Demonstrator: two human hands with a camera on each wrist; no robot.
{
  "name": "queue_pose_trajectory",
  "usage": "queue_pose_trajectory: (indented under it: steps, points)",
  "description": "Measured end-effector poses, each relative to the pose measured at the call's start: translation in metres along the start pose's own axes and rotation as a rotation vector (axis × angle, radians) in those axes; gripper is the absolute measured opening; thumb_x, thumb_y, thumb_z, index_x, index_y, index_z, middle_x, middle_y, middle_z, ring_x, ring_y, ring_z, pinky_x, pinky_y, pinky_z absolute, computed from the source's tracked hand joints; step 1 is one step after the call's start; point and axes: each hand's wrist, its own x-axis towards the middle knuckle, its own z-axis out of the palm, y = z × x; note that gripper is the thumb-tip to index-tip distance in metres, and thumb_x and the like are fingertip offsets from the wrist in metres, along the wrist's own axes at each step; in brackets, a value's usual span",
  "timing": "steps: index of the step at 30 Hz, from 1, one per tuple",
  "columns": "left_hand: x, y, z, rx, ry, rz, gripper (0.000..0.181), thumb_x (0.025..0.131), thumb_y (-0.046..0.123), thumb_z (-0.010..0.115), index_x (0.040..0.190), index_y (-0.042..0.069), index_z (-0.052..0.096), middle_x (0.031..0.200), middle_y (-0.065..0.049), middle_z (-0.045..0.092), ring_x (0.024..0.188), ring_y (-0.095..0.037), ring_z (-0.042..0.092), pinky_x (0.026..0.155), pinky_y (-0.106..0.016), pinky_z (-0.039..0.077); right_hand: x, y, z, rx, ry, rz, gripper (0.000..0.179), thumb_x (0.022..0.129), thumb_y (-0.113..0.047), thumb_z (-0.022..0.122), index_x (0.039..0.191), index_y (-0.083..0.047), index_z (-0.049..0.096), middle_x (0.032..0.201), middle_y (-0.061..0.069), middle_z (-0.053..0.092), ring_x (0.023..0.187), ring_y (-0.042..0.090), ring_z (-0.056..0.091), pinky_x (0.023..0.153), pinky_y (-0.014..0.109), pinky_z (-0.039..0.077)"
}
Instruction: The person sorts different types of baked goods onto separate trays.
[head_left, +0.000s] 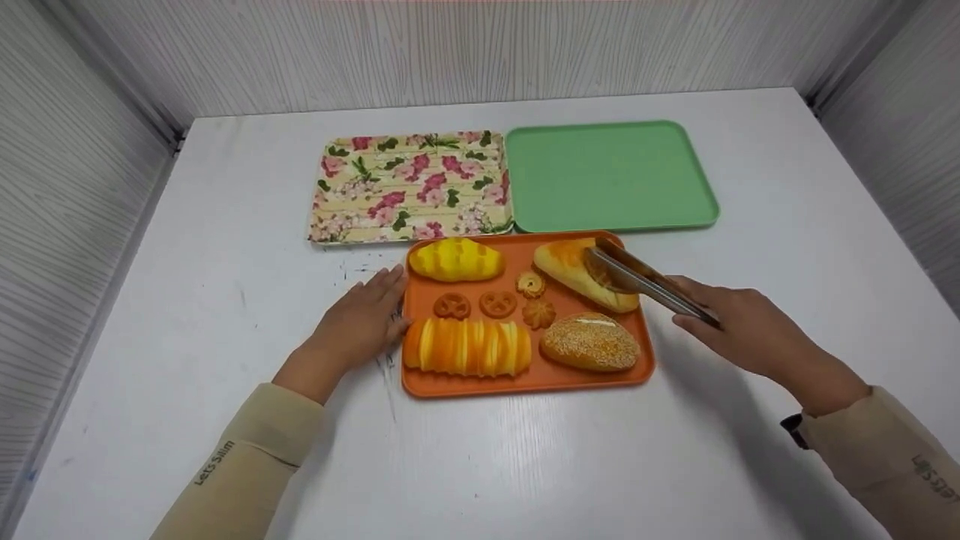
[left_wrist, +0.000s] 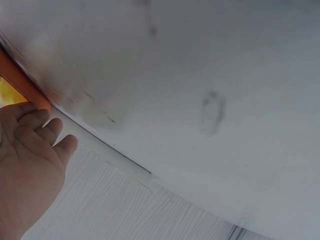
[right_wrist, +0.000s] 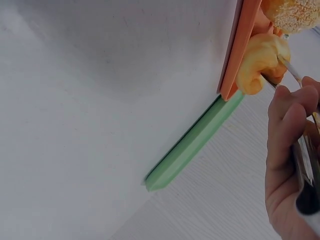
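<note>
My right hand grips metal tongs, whose tips straddle a pale golden bread roll at the far right corner of the orange tray. In the right wrist view the tong arms press against the sides of this bread. My left hand rests with fairly straight fingers against the tray's left rim. Also on this tray lie a yellow bread, a striped orange loaf, a sesame-topped bun, and several small cookies, including a pretzel-shaped one.
Behind the orange tray, a floral tray lies at left and a green tray at right, side by side. All stand on a white table, bounded by wood-grain panels at the back and sides.
</note>
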Motion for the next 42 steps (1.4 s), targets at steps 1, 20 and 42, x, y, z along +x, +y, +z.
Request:
queue_pose_trajectory:
  steps: [1, 20, 42]
  points:
    - [0.0, 0.0, 0.0, 0.006, 0.002, 0.003, 0.069, 0.101, 0.044, 0.04, 0.153, 0.006, 0.014, 0.158, -0.009, 0.012, 0.144, -0.026, 0.01, 0.114, -0.046, 0.011, 0.0, 0.0, -0.002, 0.007, 0.01, -0.005, 0.048, 0.097, -0.032, 0.057, 0.141, -0.016, 0.048, 0.086, 0.005, 0.062, 0.066, 0.017, 0.049, 0.062, 0.034, 0.04]
    - [0.0, -0.002, 0.003, -0.017, 0.0, -0.005, 0.07, 0.101, 0.044, 0.041, 0.153, 0.007, 0.014, 0.158, -0.009, 0.013, 0.144, -0.027, 0.011, 0.114, -0.045, 0.011, 0.04, 0.012, -0.043, -0.033, 0.135, 0.041, 0.052, 0.098, -0.029, 0.055, 0.144, -0.009, 0.044, 0.099, 0.024, 0.064, 0.068, 0.028, 0.052, 0.061, 0.045, 0.041]
    - [0.001, -0.002, 0.002, -0.032, 0.01, 0.008, 0.069, 0.101, 0.041, 0.042, 0.153, 0.005, 0.016, 0.158, -0.01, 0.013, 0.144, -0.027, 0.011, 0.114, -0.045, 0.011, 0.098, 0.067, -0.061, 0.005, 0.133, 0.246, 0.059, 0.1, -0.038, 0.045, 0.151, -0.012, 0.029, 0.109, 0.032, 0.055, 0.088, 0.042, 0.052, 0.07, 0.055, 0.04]
